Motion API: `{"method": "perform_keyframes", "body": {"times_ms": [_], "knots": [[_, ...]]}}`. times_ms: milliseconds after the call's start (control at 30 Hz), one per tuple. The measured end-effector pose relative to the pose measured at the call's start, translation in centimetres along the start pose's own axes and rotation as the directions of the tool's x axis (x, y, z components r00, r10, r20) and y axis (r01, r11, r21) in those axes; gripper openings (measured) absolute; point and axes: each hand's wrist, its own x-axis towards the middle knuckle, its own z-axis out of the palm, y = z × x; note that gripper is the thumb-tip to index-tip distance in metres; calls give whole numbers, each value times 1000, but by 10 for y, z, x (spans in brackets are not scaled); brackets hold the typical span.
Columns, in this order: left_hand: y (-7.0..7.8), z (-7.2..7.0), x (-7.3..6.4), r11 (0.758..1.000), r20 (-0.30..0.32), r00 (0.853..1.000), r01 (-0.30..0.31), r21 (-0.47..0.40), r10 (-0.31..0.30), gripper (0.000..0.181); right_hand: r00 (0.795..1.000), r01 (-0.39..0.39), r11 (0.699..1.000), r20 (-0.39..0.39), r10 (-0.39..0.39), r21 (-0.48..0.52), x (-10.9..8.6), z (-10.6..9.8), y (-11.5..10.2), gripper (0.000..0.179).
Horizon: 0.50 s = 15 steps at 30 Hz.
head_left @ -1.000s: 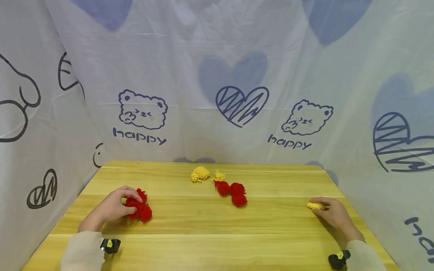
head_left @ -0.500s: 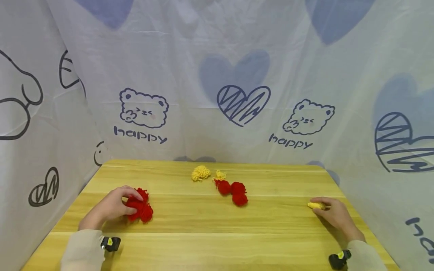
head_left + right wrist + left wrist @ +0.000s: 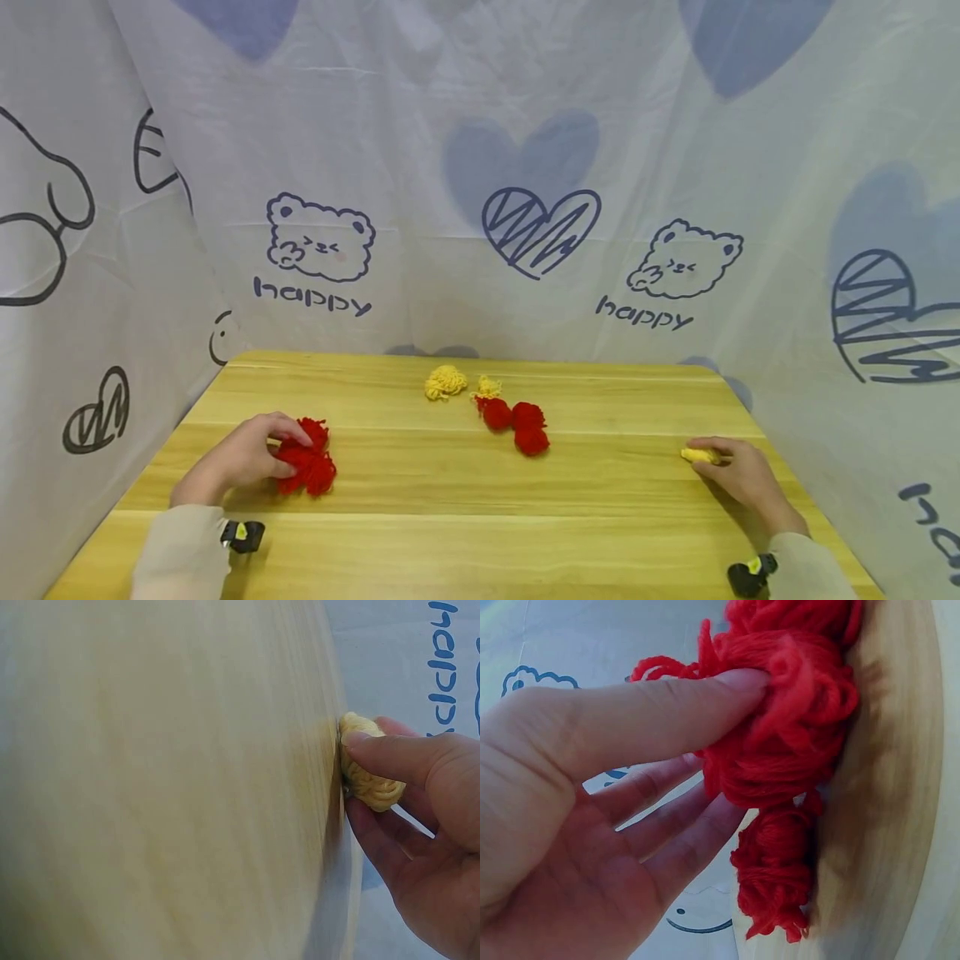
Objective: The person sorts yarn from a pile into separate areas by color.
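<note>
At the table's left side, my left hand pinches a ball of red yarn between thumb and fingers. In the left wrist view the thumb presses into the looped strands of this yarn. Other red yarn bundles lie against it, at its far and near sides. Over on the right, my right hand grips a small ball of yellow yarn. The right wrist view has the yellow yarn held by the thumb and fingertips, right at the tabletop.
Several red yarn balls sit grouped at the middle of the wooden table. Behind them are a small yellow yarn tuft and a larger yellow yarn ball. A printed white curtain encloses the table's back and sides.
The red yarn in my left hand has turned slightly, its near end shifting a little toward me. My right hand stays in place with the yellow yarn.
</note>
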Motion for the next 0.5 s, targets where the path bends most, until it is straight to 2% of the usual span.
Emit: {"method": "perform_keyframes", "body": {"times_ms": [500], "knots": [[8,-5,-3,1000,12,1000,-18,-2,18,35,1000,10,1000,3,-10,-2,-1,-1,-1,33]]}}
